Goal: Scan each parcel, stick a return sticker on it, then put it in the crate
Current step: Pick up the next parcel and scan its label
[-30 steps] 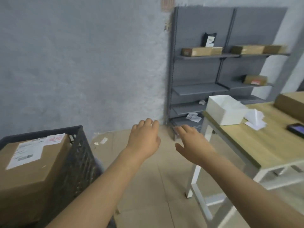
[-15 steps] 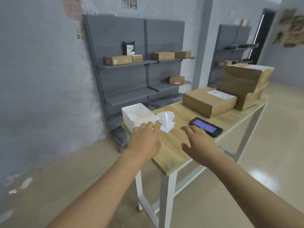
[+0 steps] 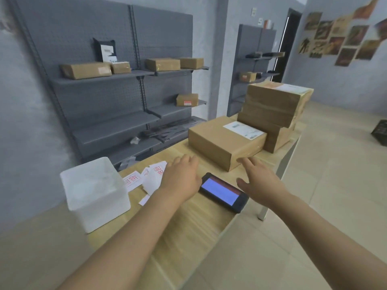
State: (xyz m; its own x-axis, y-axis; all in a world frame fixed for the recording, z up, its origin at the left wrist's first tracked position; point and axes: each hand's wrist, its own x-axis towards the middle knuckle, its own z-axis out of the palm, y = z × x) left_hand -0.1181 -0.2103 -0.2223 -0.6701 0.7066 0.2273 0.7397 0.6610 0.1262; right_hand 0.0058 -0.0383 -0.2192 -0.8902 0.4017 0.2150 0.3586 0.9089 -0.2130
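Both arms reach forward, left hand [image 3: 181, 178] and right hand [image 3: 259, 181] open, palms down, fingers spread.

You're in a parcel stockroom: grey shelving [image 3: 117, 84] holding cardboard boxes [image 3: 85, 70], more parcels [image 3: 272, 109] stacked on your bench [image 3: 188, 216].

you see a matt cardboard parcel [image 3: 225, 141], a pale wood-grain table [image 3: 188, 222], a glossy glass-faced scanner [image 3: 223, 191] and paper stickers [image 3: 146, 178].

- Return stickers [image 3: 134, 180] on the table, left of the hands: red print, characters too blurred to read.
- Near parcel [image 3: 225, 141]: white shipping label [image 3: 244, 130], print illegible.
- Far shelf box [image 3: 187, 99]: red-and-white label, unreadable.
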